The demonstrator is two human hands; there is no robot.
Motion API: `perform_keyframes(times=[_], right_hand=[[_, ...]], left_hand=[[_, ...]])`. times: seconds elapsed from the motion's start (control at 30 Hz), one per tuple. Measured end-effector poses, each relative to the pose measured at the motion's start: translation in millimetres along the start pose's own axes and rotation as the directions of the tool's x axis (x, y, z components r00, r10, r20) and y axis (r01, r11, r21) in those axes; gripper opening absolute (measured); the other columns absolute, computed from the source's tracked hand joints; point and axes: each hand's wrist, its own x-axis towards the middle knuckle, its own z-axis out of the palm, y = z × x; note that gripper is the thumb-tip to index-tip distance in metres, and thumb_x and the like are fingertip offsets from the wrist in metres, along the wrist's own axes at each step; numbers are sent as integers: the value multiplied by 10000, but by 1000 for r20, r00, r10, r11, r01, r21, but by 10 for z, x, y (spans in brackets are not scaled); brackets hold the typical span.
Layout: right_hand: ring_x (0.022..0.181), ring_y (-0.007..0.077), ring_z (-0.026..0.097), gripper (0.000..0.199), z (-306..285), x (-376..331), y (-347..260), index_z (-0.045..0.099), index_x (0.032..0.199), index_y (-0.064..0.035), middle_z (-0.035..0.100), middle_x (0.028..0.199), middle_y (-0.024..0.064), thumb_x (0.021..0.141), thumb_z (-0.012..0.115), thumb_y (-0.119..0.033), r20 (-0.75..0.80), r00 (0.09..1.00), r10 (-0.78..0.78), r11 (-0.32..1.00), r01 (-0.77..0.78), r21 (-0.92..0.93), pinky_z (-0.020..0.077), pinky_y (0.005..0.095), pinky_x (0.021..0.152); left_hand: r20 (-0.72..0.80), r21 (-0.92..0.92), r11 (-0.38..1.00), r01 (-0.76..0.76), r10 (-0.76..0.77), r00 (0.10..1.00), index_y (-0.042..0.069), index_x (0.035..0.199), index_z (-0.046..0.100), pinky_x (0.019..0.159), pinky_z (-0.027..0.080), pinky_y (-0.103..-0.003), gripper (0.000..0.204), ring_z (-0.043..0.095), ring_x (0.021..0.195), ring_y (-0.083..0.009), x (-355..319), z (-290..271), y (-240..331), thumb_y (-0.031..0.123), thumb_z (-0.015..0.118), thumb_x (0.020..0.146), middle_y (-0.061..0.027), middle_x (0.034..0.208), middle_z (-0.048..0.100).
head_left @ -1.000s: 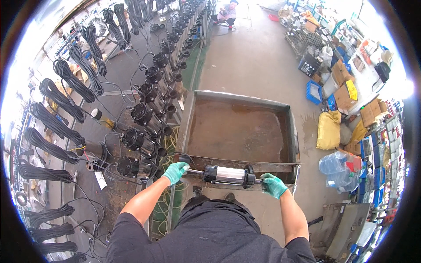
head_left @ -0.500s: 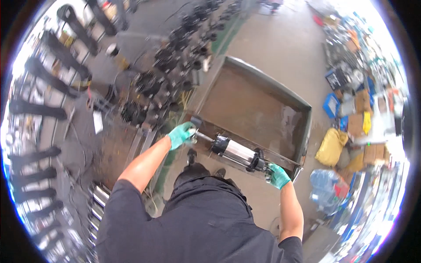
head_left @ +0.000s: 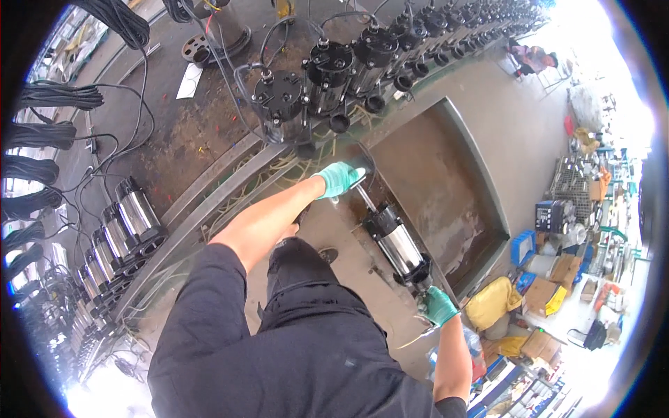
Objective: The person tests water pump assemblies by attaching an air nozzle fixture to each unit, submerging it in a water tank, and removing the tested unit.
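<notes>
Near the tray [head_left: 432, 174], both hands [head_left: 336, 180] [head_left: 440, 306] apparently grip a cylinder [head_left: 399, 245].

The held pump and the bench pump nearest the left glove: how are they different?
The held pump slants between the left hand and right hand; the bench pump stands upright. The held pump has a rod sticking out one end; the bench pump has a cable on top. Both are black and silver.
</notes>
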Motion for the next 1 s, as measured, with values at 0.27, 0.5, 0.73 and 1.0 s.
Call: perform_keyframes(times=[0.27, 0.5, 0.73, 1.0], right_hand=[[642, 259, 591, 231, 21, -19, -46, 670, 977, -140, 636, 800, 60, 1034, 604, -354, -107, 994, 8, 1000, -10, -16, 497, 417, 597], [694, 267, 605, 238, -191, 87, 93, 674, 1015, -160, 662, 835, 69, 1012, 626, -393, -60, 996, 67, 998, -66, 16, 493, 428, 648], [738, 216, 635, 238, 45, 26, 125, 686, 1019, -147, 678, 850, 24, 1042, 617, -373, -159, 987, -17, 1000, 14, -21, 523, 425, 699], [712, 186, 612, 240, 399, -126, 103, 684, 946, -168, 671, 821, -2, 1037, 621, -381, -226, 972, -59, 998, 66, 21, 517, 408, 710]], left_hand=[[264, -167, 973, -157, 198, 944, 84, 1173, 588, 662, 520, -369, 312, 595, 720, -162, -72, -192, -85, 385, 561, 1100, -32, 912, 600], [128, -86, 996, 26, -15, 992, 18, 895, 672, 636, 491, -419, 557, 600, 698, -202, 46, -59, -63, 530, 544, 1075, -85, 714, 583], [279, 14, 989, -145, 135, 951, 33, 1216, 574, 611, 564, -400, 492, 646, 721, -212, -30, -257, 0, 506, 535, 1085, -92, 841, 629], [383, -282, 896, 344, -224, 896, 74, 857, 593, 465, 522, -355, 467, 520, 523, -151, 142, -193, -16, 487, 588, 1074, -5, 677, 519]])
